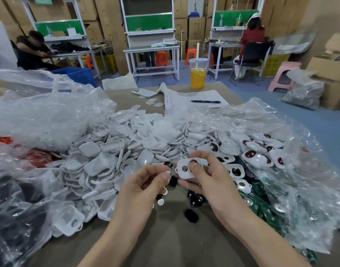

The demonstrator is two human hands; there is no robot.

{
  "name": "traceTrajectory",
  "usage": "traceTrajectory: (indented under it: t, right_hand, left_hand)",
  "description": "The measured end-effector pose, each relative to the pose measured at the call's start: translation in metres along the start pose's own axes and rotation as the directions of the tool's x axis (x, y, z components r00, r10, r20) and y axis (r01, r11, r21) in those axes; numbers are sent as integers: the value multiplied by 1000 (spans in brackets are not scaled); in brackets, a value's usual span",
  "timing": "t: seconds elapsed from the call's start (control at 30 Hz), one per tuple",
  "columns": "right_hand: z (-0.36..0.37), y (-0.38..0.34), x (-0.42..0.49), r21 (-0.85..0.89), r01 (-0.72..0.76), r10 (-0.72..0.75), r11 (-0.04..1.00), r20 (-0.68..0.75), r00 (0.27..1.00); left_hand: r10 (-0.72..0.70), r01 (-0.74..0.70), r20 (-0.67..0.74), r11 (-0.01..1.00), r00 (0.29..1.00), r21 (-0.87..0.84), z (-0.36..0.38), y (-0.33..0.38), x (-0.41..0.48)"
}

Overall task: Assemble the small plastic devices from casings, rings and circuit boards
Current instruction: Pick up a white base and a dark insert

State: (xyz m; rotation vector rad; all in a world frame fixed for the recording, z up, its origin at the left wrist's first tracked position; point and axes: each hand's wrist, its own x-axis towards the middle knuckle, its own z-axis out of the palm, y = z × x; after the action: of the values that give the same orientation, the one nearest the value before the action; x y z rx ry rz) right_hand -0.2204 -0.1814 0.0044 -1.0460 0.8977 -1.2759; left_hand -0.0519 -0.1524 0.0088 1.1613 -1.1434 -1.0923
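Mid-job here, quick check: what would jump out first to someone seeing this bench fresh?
The heap of white casings spilling across the middle of the table, between crinkled clear bags on both sides. In front of it, the right hand grips one holed casing, with the left hand close beside it. Behind, an orange drink stands at the table's far edge.

Bare brown counter point(165, 243) shows only nearest us, between our forearms, dotted with a fuzzy black oval pad point(191, 215) and glossy black round pieces point(196, 200). Our left hand point(146, 182) and our right hand point(209, 178), gripping a white two-holed plastic casing point(181, 175), fill its far end. A heap of white plastic casings point(126, 147) blocks us ahead and left; crinkled clear plastic bags point(40, 116) wall both sides; green circuit boards point(261, 207) crowd the right.
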Motion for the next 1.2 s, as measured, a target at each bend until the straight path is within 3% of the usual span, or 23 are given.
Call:
traceTrajectory:
  t: [0.23,0.6,0.97,1.2]
  right_hand:
    - [4,2,-5,-86,17,-13,996,43,999]
    - [5,0,-6,-120,44,-40,992,37,999]
    - [2,-3,-2,90,-20,19,996,14,1000]
    - [4,-2,-2,31,-20,18,999,45,999]
  left_hand:
    - [24,-23,-5,999,1000,49,10,0,-2]
    - [-22,22,26,999,999,-25,7,2,-1]
    - [-44,45,22,998,999,-37,5,1,0]
    - [-25,25,1,999,1000,-33,5,3,-1]
